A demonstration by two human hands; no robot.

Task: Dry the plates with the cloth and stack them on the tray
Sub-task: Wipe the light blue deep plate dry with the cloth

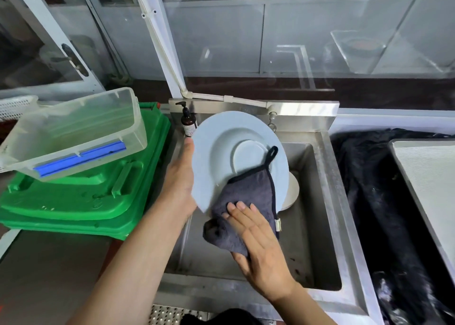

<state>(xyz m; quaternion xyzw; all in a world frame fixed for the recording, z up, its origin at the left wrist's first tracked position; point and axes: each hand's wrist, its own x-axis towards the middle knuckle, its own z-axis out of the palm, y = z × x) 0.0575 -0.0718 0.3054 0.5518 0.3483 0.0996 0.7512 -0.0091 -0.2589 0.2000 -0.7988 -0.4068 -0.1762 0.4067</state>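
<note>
Fingers (237, 207) of right hand (258, 246) press cloth (246, 196) against plate (221, 137).

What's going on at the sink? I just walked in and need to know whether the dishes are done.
Not done yet. A person is drying a pale blue plate over the steel sink. The left hand holds the plate tilted up by its edge, underside facing the camera, while the right hand presses a dark grey cloth flat against its lower part. Another white dish sits in the basin behind it. The tray lies to the right; no plates show on the part in view.
</note>
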